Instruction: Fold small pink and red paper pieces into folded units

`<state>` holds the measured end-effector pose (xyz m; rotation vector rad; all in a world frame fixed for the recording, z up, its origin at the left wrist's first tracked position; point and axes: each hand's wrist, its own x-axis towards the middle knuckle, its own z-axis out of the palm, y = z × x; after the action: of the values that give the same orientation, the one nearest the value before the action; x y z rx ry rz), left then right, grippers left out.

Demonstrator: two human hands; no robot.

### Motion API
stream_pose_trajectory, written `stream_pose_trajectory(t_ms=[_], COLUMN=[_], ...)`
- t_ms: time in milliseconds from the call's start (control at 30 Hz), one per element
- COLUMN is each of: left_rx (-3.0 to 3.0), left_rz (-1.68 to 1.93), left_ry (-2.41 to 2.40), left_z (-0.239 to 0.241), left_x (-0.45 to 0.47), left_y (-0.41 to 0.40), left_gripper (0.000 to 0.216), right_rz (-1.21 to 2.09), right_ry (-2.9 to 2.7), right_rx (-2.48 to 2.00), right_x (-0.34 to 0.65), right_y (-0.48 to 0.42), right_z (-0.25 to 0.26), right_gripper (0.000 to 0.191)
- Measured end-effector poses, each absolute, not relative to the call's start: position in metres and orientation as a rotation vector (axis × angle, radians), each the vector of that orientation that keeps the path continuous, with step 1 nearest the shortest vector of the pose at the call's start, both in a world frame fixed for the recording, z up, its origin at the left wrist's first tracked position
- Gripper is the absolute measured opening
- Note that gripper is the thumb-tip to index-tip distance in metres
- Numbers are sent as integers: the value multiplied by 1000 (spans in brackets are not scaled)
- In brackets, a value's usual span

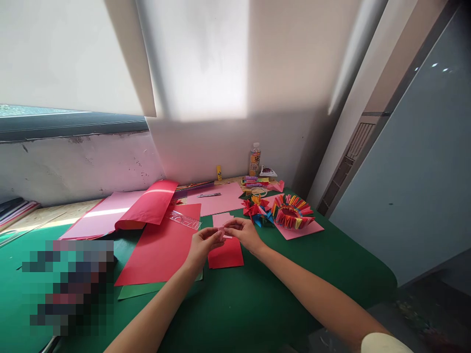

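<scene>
A large red paper sheet (158,255) lies on the green tabletop (239,304) just left of the grip, with a clear plastic ruler (185,219) on its far end. Beyond and right of the grip sits a ring of folded multicoloured paper (292,212) on a pink sheet (300,230). Well beyond stand a yellow glue stick (219,172) and a clear plastic bottle (254,160) by the wall.

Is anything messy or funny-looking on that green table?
Yes. The big red sheet behind the clear ruler curls up instead of lying flat, over the pink sheet. Nothing looks spilled or torn. Both hands, left hand and right hand, pinch a small pink paper piece.
</scene>
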<state>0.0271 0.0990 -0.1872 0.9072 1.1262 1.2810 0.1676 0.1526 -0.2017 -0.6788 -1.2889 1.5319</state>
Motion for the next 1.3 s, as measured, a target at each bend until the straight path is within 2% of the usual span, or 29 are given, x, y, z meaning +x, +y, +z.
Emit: stream_pose_trajectory(t_ms=[333, 567, 800, 1000, 1300], left_rx=[1047, 1220, 1165, 1222, 1276], left_rz=[1348, 1399, 1448, 1461, 1478], left_ry=[1226, 1302, 1226, 1210, 1233], left_z=[-187, -183, -183, -185, -188], left_x=[26, 27, 27, 26, 24], left_y=[100, 98, 98, 99, 101], left_gripper=[29, 22, 31, 20, 17], right_rz=[1519, 1486, 1518, 1489, 1412], right_ry=[-1337, -1422, -1408, -1452, -1557], right_rx=[-707, -722, -719, -660, -669], right_x=[168, 170, 170, 170, 171], right_y=[150, 150, 148, 149, 149], right_z=[-200, -196, -193, -196, -197], right_gripper=[34, 31, 32, 28, 26])
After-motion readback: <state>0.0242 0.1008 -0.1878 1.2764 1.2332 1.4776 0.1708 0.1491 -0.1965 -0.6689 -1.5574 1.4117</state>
